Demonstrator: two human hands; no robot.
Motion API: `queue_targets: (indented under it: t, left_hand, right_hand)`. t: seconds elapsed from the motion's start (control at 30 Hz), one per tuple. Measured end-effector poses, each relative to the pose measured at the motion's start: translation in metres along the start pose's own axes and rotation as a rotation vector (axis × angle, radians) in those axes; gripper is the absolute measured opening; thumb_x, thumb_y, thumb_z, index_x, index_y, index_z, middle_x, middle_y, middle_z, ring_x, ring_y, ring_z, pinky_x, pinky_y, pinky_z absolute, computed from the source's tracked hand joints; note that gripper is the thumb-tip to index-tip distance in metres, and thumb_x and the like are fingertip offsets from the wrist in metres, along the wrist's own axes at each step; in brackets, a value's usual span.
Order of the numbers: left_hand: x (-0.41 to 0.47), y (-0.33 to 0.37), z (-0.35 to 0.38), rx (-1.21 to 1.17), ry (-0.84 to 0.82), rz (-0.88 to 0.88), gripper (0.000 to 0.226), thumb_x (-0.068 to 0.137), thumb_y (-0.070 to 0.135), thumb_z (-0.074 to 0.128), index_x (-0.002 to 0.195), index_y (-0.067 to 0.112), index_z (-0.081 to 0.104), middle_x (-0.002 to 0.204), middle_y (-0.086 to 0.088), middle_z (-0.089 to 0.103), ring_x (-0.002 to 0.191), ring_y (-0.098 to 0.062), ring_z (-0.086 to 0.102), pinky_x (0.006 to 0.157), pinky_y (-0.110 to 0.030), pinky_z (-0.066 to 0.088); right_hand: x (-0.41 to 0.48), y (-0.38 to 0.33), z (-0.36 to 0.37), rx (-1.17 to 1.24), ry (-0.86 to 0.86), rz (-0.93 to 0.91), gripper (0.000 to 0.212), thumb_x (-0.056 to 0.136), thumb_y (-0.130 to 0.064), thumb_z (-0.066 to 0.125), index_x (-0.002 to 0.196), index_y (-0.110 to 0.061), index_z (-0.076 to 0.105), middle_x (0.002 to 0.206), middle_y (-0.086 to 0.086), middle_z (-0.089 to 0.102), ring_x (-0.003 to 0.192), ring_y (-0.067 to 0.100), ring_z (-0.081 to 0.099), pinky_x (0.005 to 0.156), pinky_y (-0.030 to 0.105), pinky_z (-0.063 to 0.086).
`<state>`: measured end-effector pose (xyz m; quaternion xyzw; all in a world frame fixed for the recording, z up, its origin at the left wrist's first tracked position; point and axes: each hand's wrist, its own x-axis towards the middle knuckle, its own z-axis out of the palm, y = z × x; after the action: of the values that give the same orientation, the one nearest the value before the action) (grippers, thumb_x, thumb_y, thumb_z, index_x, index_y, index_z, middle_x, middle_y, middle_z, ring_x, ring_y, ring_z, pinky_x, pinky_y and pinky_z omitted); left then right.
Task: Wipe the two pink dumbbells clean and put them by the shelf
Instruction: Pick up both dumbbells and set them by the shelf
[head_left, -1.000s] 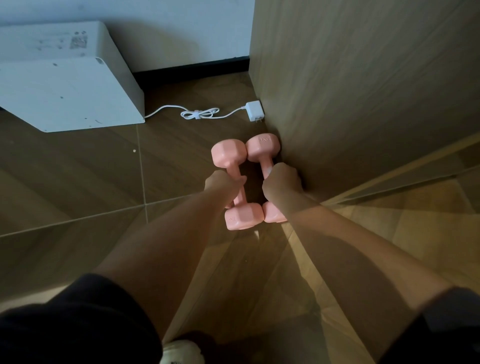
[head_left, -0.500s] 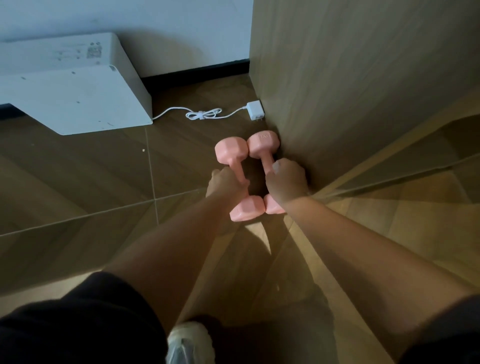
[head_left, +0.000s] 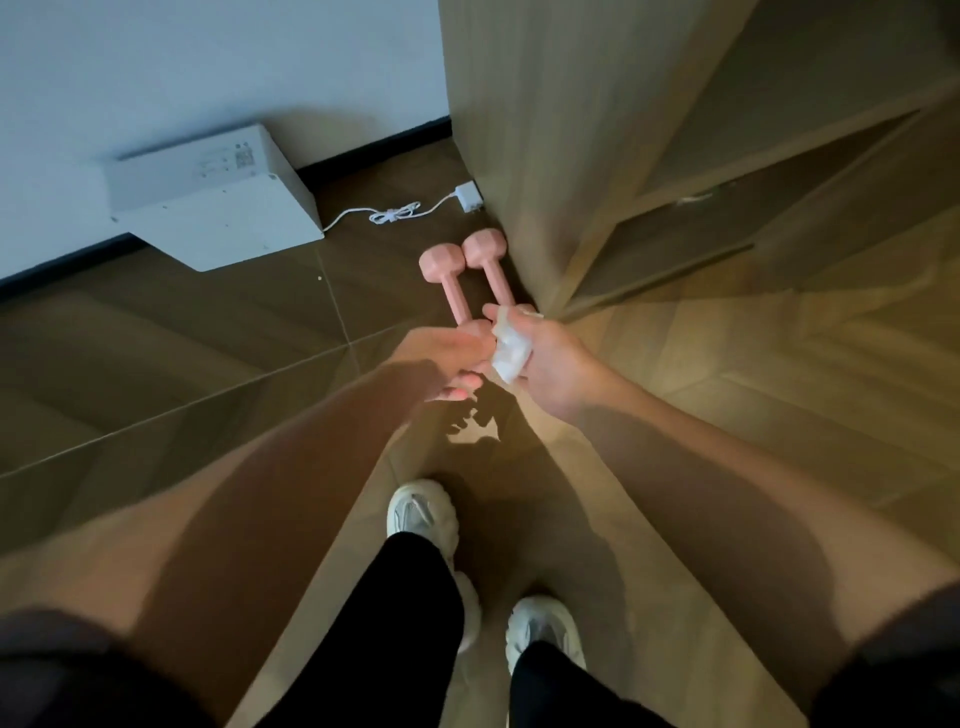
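Two pink dumbbells lie side by side on the floor, the left dumbbell (head_left: 441, 265) touching the right dumbbell (head_left: 485, 247), which rests against the wooden shelf's side panel (head_left: 519, 156). Their near ends are hidden behind my hands. My right hand (head_left: 553, 364) hovers above them and holds a crumpled white wipe (head_left: 511, 349). My left hand (head_left: 449, 358) is just left of the wipe, fingers loosely spread, thumb close to the cloth, holding nothing that I can see.
A white box-shaped appliance (head_left: 218, 208) stands by the wall at the left. A white charger (head_left: 467, 197) and its bundled cable (head_left: 395, 214) lie on the floor behind the dumbbells. My white shoes (head_left: 423, 514) stand on the wooden floor below.
Both hands have let go of the dumbbell handles and risen off them. The view has pulled back and up, and the wipe now shows in my right hand.
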<state>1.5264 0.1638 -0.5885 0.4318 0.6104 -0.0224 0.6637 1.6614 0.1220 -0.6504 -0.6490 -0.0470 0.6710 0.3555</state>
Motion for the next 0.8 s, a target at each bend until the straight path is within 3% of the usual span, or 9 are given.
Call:
queue_targets:
  t: [0.1, 0.17, 0.27, 0.37, 0.47, 0.63, 0.7, 0.8]
  left_hand:
    - [-0.075, 0.006, 0.002, -0.043, 0.054, 0.052, 0.007, 0.096, 0.011, 0.063, 0.092, 0.009, 0.069, 0.079, -0.007, 0.06, 0.057, -0.01, 0.054, 0.056, -0.019, 0.052]
    - [-0.134, 0.015, 0.003, -0.033, 0.03, 0.078, 0.014, 0.095, 0.017, 0.065, 0.107, 0.01, 0.066, 0.088, -0.008, 0.06, 0.062, -0.01, 0.054, 0.056, -0.02, 0.05]
    - [-0.222, 0.03, 0.002, -0.02, 0.005, 0.118, 0.027, 0.095, 0.023, 0.066, 0.117, 0.007, 0.063, 0.084, -0.004, 0.057, 0.059, -0.01, 0.048, 0.052, -0.019, 0.044]
    - [-0.3, 0.037, -0.008, -0.06, 0.11, 0.165, 0.018, 0.094, 0.018, 0.067, 0.103, 0.002, 0.07, 0.069, 0.0, 0.053, 0.056, -0.01, 0.045, 0.049, -0.017, 0.043]
    - [-0.371, 0.026, -0.03, -0.115, 0.219, 0.171, 0.01, 0.09, 0.015, 0.069, 0.097, 0.008, 0.07, 0.072, 0.0, 0.058, 0.058, -0.011, 0.05, 0.051, -0.021, 0.044]
    - [-0.459, -0.029, -0.076, -0.089, 0.204, 0.184, 0.019, 0.088, 0.017, 0.068, 0.104, 0.005, 0.065, 0.079, -0.004, 0.063, 0.066, -0.015, 0.056, 0.057, -0.026, 0.044]
    - [-0.491, -0.062, -0.1, -0.09, 0.211, 0.203, 0.014, 0.088, 0.015, 0.066, 0.093, 0.002, 0.066, 0.071, -0.005, 0.058, 0.061, -0.014, 0.052, 0.056, -0.023, 0.041]
    - [-0.542, -0.125, -0.147, -0.165, 0.304, 0.229, 0.011, 0.086, 0.019, 0.071, 0.079, 0.013, 0.065, 0.064, 0.004, 0.054, 0.055, -0.01, 0.046, 0.054, -0.023, 0.037]
  right_hand:
    - [-0.09, -0.017, 0.002, 0.103, 0.026, 0.077, 0.059, 0.089, -0.053, 0.061, 0.139, -0.022, 0.052, 0.14, 0.009, 0.054, 0.126, 0.029, 0.053, 0.112, 0.047, 0.037]
    - [-0.152, -0.028, 0.01, 0.081, -0.039, 0.025, 0.043, 0.1, -0.043, 0.052, 0.137, -0.022, 0.056, 0.139, 0.005, 0.055, 0.128, 0.026, 0.052, 0.112, 0.041, 0.036]
    - [-0.256, -0.051, 0.035, 0.031, -0.19, -0.05, 0.041, 0.107, -0.033, 0.036, 0.138, -0.016, 0.056, 0.146, 0.004, 0.051, 0.134, 0.022, 0.047, 0.101, 0.032, 0.038]
    - [-0.335, -0.06, 0.063, 0.014, -0.229, -0.071, 0.04, 0.107, -0.03, 0.033, 0.138, -0.014, 0.054, 0.141, 0.006, 0.053, 0.126, 0.018, 0.049, 0.086, 0.024, 0.042]
    - [-0.4, -0.054, 0.096, 0.033, -0.26, -0.071, 0.04, 0.107, -0.027, 0.033, 0.139, -0.013, 0.051, 0.128, 0.004, 0.058, 0.112, 0.015, 0.055, 0.08, 0.024, 0.044]
    - [-0.478, -0.004, 0.172, 0.065, -0.349, -0.056, 0.039, 0.107, -0.023, 0.032, 0.138, -0.009, 0.05, 0.123, 0.005, 0.063, 0.108, 0.015, 0.062, 0.082, 0.026, 0.05]
    - [-0.501, 0.024, 0.21, 0.05, -0.385, -0.067, 0.039, 0.107, -0.024, 0.03, 0.138, -0.01, 0.05, 0.129, 0.01, 0.059, 0.112, 0.018, 0.06, 0.085, 0.029, 0.049]
    - [-0.529, 0.068, 0.27, -0.086, -0.422, -0.104, 0.038, 0.107, -0.028, 0.031, 0.136, -0.016, 0.052, 0.13, 0.007, 0.057, 0.12, 0.019, 0.055, 0.101, 0.037, 0.038]
